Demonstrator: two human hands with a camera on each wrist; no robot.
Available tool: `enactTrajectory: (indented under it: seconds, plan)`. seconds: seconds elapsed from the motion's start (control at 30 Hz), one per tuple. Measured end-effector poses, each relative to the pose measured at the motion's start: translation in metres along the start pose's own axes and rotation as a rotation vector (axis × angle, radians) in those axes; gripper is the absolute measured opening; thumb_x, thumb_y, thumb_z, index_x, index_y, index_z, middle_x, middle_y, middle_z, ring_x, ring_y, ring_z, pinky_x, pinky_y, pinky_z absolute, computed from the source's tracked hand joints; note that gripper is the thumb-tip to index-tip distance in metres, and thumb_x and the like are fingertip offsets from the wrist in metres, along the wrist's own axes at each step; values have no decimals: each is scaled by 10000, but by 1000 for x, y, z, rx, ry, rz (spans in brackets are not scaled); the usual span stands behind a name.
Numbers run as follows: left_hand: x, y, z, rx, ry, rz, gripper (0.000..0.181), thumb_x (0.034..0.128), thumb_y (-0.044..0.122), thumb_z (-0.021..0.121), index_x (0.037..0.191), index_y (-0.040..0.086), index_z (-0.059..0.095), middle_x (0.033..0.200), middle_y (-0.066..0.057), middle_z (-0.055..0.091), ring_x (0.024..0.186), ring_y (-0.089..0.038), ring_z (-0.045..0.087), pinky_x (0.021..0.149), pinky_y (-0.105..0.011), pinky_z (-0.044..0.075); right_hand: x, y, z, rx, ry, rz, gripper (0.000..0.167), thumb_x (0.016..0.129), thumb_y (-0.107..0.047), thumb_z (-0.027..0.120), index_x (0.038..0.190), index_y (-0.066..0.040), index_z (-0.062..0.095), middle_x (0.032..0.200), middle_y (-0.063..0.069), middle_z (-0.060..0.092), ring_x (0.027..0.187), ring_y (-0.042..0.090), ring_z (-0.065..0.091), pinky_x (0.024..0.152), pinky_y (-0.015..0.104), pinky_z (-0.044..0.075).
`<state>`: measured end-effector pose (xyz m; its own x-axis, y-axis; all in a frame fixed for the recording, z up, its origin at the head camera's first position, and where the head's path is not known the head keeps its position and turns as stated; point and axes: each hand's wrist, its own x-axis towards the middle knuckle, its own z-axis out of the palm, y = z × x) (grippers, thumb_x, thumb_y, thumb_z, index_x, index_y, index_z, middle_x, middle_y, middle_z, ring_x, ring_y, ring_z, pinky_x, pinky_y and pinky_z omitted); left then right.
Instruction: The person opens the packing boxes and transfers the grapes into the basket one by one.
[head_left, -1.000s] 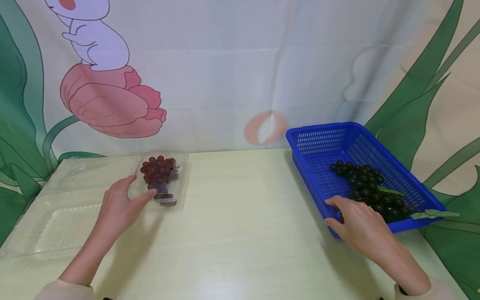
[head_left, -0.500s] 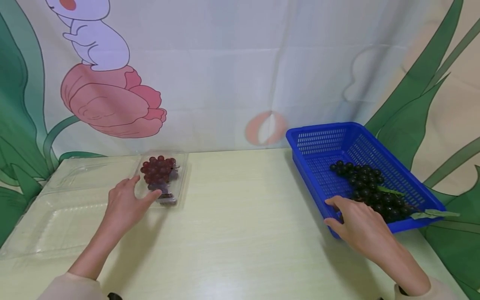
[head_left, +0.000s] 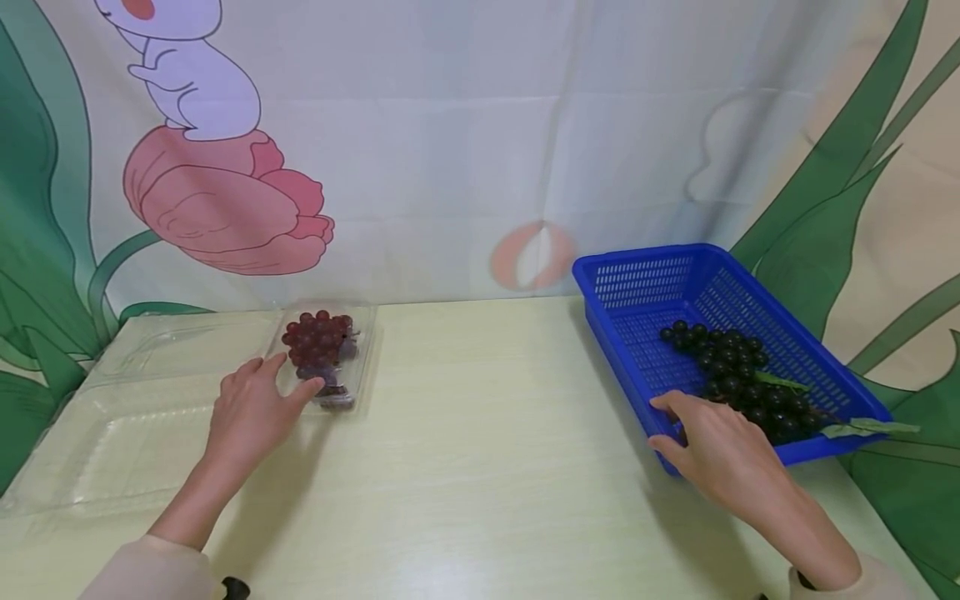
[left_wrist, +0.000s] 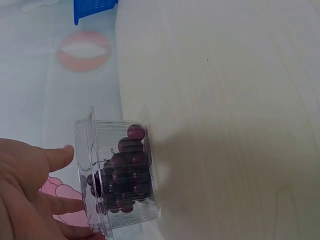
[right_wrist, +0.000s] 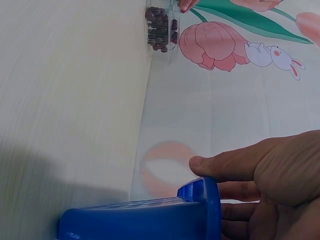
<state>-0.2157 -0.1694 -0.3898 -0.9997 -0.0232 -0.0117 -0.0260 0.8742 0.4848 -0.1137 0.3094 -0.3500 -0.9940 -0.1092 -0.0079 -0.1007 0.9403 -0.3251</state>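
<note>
Clusters of red and dark purple grapes [head_left: 318,337] lie in a lidded clear plastic box [head_left: 362,354] at the table's back left. My left hand [head_left: 251,412] is spread at the box's near left corner, thumb and fingers apart. In the left wrist view its fingertips are beside the lid of the clear box [left_wrist: 91,165]; whether they touch it I cannot tell. My right hand [head_left: 723,454] holds the near left rim of a blue plastic basket [head_left: 618,350], thumb outside, other fingers over the rim, partly hidden. Black grapes [head_left: 731,367] with green leaves lie in the basket.
A large clear plastic tray [head_left: 142,442] lies on the left of the pale table [head_left: 480,467], partly behind my left arm. A printed cloth [head_left: 435,167] with a flower and a rabbit hangs along the table's back edge.
My left hand has shifted slightly right and toward me beside the clear box, mostly in the first half second. My right hand, the basket and the grapes stay where they were.
</note>
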Motion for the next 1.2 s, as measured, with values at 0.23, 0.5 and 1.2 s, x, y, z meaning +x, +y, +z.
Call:
enactTrajectory:
  seconds: [0.23, 0.5, 1.2]
  plan:
    - [1, 5, -2, 22, -10, -31, 781, 1010, 421, 636, 1512, -113, 367, 1495, -436, 311, 1361, -629, 267, 1025, -764, 342, 0, -1, -1, -2, 6, -9, 456, 934, -179, 783, 1332, -4, 641, 665, -45, 543, 506, 129, 459, 442, 308, 358]
    - [1, 7, -2, 61, -32, 10, 653, 1031, 424, 607, 1533, 35, 456, 1502, -437, 317, 1352, -643, 278, 978, -769, 377, 1, -1, -2, 2, 5, -8, 448, 934, -180, 782, 1325, -8, 647, 732, -30, 604, 524, 129, 478, 448, 324, 387]
    - [-7, 27, 12, 81, 38, 65, 558, 1005, 487, 638, 1419, 114, 633, 1501, -387, 384, 1343, -587, 374, 887, -740, 461, 0, -2, 0, -3, 20, -4, 444, 927, -177, 789, 1317, -10, 655, 810, 14, 659, 527, 130, 476, 443, 325, 391]
